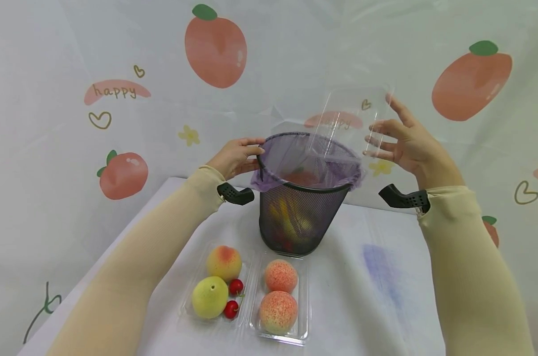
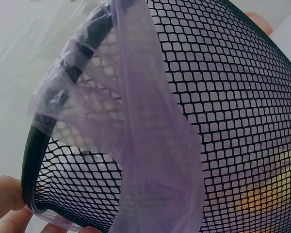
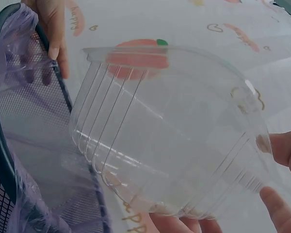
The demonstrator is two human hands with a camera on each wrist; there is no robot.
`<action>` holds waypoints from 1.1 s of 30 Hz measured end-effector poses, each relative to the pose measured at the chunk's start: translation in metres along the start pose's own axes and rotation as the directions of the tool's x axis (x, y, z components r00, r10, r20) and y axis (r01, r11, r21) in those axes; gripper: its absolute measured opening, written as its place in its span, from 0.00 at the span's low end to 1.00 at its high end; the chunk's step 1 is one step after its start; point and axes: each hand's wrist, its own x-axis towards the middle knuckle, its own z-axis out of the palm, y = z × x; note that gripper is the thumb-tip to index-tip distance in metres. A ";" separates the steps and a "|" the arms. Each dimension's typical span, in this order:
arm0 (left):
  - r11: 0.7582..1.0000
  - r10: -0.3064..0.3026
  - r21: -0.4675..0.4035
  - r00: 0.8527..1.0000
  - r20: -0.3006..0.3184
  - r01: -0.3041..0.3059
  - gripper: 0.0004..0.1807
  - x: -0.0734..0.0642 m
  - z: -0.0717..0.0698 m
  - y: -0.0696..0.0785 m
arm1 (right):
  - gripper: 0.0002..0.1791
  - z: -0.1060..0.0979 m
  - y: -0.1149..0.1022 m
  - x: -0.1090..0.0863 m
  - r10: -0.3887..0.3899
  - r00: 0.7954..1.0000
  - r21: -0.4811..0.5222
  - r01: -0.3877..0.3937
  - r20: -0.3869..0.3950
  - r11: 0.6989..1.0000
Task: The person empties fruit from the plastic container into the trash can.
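My left hand (image 1: pixel 237 157) grips the rim of a black mesh wastebasket (image 1: pixel 269 232) at its left side, thumb and fingers at the edge. A thin purple bag (image 1: pixel 265 182) lines the wastebasket and folds over the rim. My right hand (image 1: pixel 415 144) holds a clear plastic container (image 1: pixel 340 111) by its right side, with the fingers spread along it. That container is tilted over the right part of the wastebasket's mouth. In the right wrist view, the container (image 3: pixel 174 131) shows ribbed walls and no contents. Yellow and red shapes show through the mesh.
In front of the wastebasket, a clear tray (image 1: pixel 189 309) holds a yellow-red peach (image 1: pixel 224 262), a yellow-green pear (image 1: pixel 210 297) and two cherries (image 1: pixel 236 287). Beside it, another clear tray (image 1: pixel 303 316) holds two speckled peaches (image 1: pixel 278 311). A printed cloth (image 1: pixel 269 59) hangs behind.
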 end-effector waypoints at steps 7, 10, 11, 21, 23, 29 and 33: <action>1.000 0.003 -0.010 1.000 0.010 -0.003 0.24 0.000 -0.002 0.000 | 0.37 -0.007 0.003 -0.005 0.014 1.000 0.003 -0.015 0.024 1.000; 1.000 -0.006 -0.012 1.000 0.011 0.006 0.24 0.002 -0.002 -0.001 | 0.36 -0.010 0.005 -0.006 0.020 0.999 0.007 -0.020 0.029 1.000; 1.000 -0.008 -0.013 1.000 0.013 0.008 0.25 0.002 -0.003 -0.001 | 0.36 -0.011 0.006 -0.007 0.025 0.999 0.012 -0.025 0.028 1.000; 1.000 -0.006 -0.018 1.000 0.016 0.006 0.25 0.002 -0.003 -0.002 | 0.32 -0.022 0.010 -0.016 0.048 0.999 0.156 -0.049 0.008 0.986; 1.000 -0.005 -0.015 1.000 0.016 0.005 0.25 0.002 -0.003 -0.002 | 0.31 -0.027 0.012 -0.019 0.038 0.999 0.204 -0.041 0.016 0.978; 1.000 -0.002 -0.022 1.000 0.017 0.003 0.25 0.001 -0.002 -0.001 | 0.26 -0.043 0.016 -0.026 0.025 0.999 0.326 -0.031 0.023 0.945; 1.000 -0.002 -0.018 1.000 0.017 0.002 0.25 0.001 -0.001 -0.001 | 0.24 -0.054 0.019 -0.031 0.017 0.999 0.364 -0.032 0.043 0.931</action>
